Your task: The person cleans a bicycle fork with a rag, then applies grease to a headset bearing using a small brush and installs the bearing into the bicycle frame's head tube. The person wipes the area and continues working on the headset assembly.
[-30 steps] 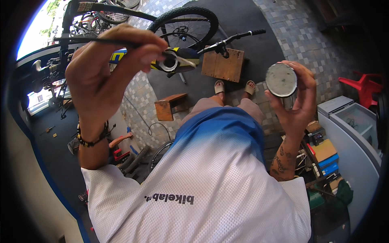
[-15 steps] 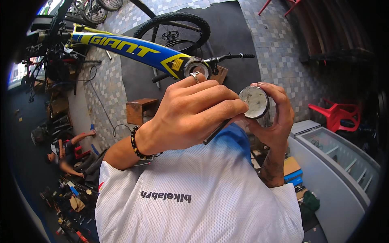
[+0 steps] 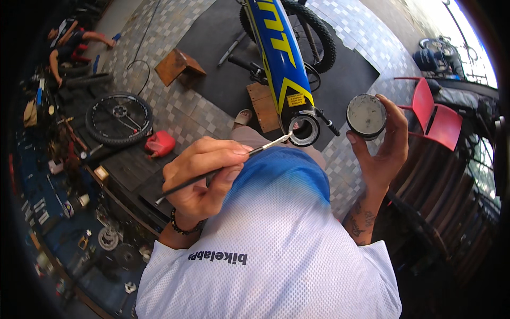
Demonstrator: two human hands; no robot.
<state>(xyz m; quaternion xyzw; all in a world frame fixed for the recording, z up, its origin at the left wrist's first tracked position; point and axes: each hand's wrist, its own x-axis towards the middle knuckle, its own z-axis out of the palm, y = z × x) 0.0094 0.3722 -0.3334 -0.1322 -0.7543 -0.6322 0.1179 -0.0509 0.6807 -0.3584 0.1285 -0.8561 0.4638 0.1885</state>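
My left hand [image 3: 204, 173] pinches a thin brush [image 3: 270, 142] with a dark handle and a pale front part. Its tip carries a whitish smear and reaches the near rim of a round tube opening [image 3: 304, 129] on a bike frame [image 3: 279, 50], blue with yellow markings. Whether the tip touches that rim I cannot tell. Off to the right, my right hand [image 3: 390, 139] is wrapped round a small round tub [image 3: 366, 114] of greyish grease, its open top facing up.
A wheel [image 3: 118, 118] and a red container [image 3: 160, 143] lie at left, near a tool-covered bench [image 3: 58, 212]. Beyond are a wooden stool [image 3: 178, 66] and a seated person [image 3: 69, 40]. Red chairs [image 3: 433, 114] stand at right; a wooden block [image 3: 263, 106] sits beside the frame.
The view has turned. My left hand has drawn the brush away from the tub and brought its tip to the frame's round opening. The right hand still holds the tub.
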